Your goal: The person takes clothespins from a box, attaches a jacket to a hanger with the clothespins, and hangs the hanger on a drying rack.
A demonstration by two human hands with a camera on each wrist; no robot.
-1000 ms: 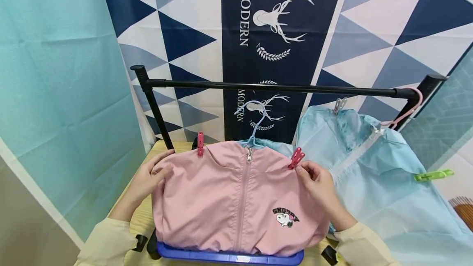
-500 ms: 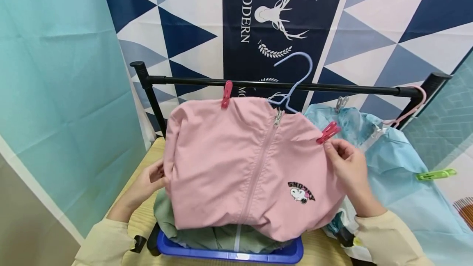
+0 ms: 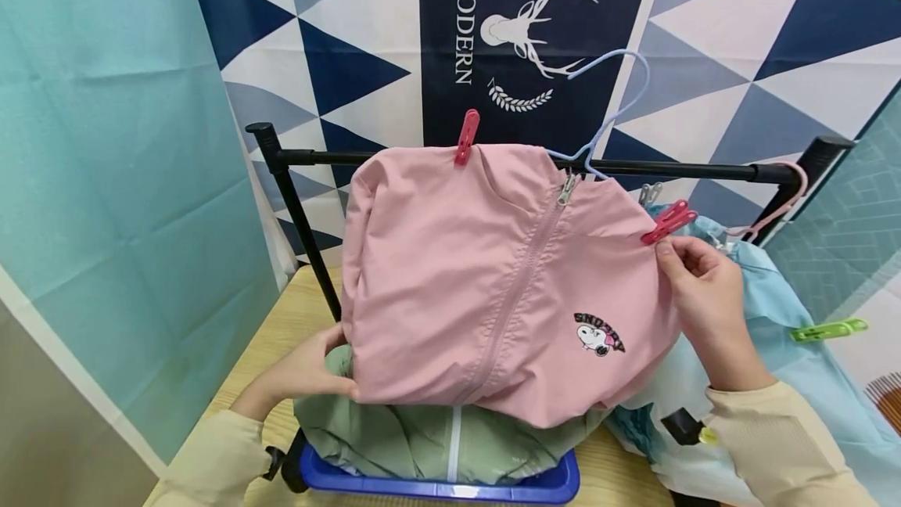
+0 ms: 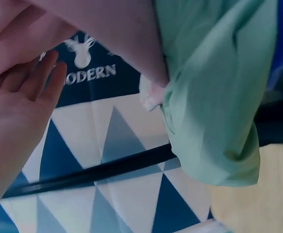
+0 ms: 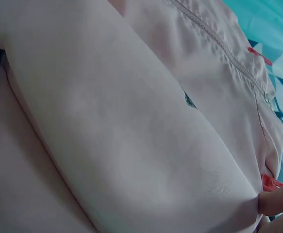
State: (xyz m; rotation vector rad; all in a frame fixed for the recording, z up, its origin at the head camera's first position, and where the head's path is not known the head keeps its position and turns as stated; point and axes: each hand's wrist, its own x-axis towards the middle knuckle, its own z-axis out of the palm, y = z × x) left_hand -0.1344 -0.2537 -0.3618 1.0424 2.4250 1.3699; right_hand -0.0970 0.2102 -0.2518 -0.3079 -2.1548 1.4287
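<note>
A pink zip-up jacket with a Snoopy patch hangs tilted on a light blue hanger, whose hook rises above the rack bar. Red clothespins grip both shoulders. My right hand pinches the jacket's shoulder just below the right-hand clothespin. At its lower left edge, my left hand supports the cloth, thumb in front and fingers behind. In the left wrist view the left fingers lie fairly straight against the pink fabric. The right wrist view is mostly filled by the jacket's sleeve.
A black rack bar runs behind the jacket. Below lies a green garment in a blue basket on a wooden table. At right a light blue jacket hangs from a pink hanger, with a green clothespin.
The pink jacket has risen out of the basket and shifted right, tilting, and the green garment beneath is uncovered. Both hands moved with it; the left slid to its lower edge.
</note>
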